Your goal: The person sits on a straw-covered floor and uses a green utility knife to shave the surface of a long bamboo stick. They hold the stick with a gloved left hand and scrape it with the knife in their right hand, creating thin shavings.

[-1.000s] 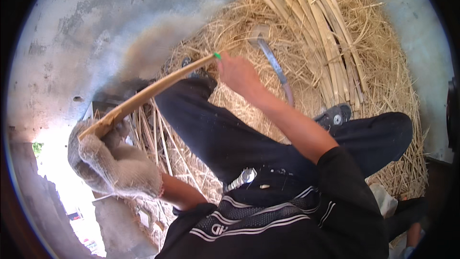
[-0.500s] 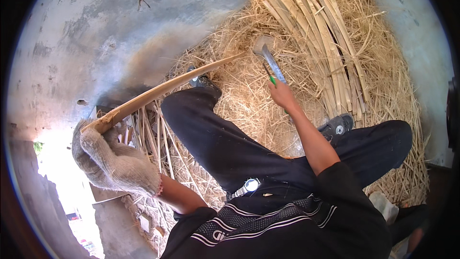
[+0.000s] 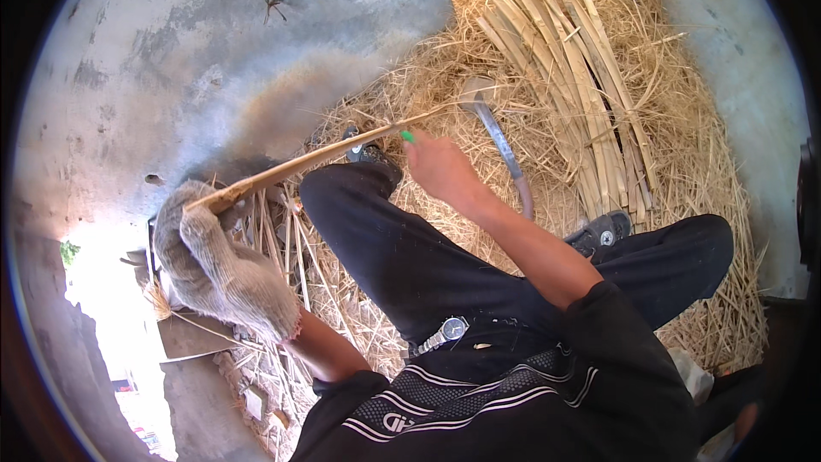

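My left hand point(image 3: 227, 261), in a thick grey knitted glove, is closed around the near end of a long bamboo strip point(image 3: 299, 163). The strip slants up and away to the right, past my shoe. My bare right hand point(image 3: 440, 169) is closed on a small knife with a green handle point(image 3: 407, 136). Its thin blade is at the strip's far part; whether it cuts in cannot be made out. Right of that hand, a long hooked blade with a wooden handle point(image 3: 499, 139) lies on the shavings.
Several split bamboo strips point(image 3: 590, 111) lie in a bundle at the far right. Pale shavings point(image 3: 693, 162) cover the floor around my crossed legs point(image 3: 410, 248). A grey wall point(image 3: 197, 60) rises at the left. A wristwatch point(image 3: 445, 334) rests at my lap.
My right hand has swung left with the green-handled knife, from beside the hooked blade to the bamboo strip. The left hand and strip have shifted slightly right.
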Demonstrator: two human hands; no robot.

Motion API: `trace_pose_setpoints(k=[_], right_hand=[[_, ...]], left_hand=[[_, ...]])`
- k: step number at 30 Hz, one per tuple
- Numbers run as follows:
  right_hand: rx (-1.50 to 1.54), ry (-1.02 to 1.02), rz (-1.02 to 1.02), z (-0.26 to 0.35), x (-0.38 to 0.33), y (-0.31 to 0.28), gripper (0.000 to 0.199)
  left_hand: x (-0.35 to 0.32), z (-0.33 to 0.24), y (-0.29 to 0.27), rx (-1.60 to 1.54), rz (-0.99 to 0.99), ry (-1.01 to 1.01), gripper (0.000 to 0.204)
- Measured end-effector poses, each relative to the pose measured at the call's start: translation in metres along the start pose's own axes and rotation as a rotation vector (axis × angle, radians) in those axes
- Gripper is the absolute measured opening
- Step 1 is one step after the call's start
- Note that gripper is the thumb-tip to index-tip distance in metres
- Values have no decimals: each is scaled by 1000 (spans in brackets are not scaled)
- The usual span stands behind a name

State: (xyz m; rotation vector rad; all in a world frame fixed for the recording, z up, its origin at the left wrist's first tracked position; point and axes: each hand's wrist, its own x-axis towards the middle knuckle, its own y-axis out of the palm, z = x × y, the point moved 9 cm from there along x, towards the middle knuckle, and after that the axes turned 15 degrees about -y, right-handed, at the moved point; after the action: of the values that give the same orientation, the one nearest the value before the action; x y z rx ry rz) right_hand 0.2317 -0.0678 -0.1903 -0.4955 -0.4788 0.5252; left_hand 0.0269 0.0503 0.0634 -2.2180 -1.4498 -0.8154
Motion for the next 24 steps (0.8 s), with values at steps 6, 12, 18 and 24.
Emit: trace_pose_setpoints(k=[6, 12, 18, 24], right_hand=[[-24, -136, -145, 34, -2, 1, 20], [-141, -49, -69, 32, 19, 20, 25], [-188, 47, -73, -17, 9, 8, 30], [-40, -12, -1, 68, -18, -42, 33]], left_hand=[[-9, -7, 3, 25, -59, -49, 27], [17, 5, -7, 85, -181, -149, 18], [0, -19, 3, 74, -156, -51, 16], [10, -94, -32, -13, -404, 60, 24]])
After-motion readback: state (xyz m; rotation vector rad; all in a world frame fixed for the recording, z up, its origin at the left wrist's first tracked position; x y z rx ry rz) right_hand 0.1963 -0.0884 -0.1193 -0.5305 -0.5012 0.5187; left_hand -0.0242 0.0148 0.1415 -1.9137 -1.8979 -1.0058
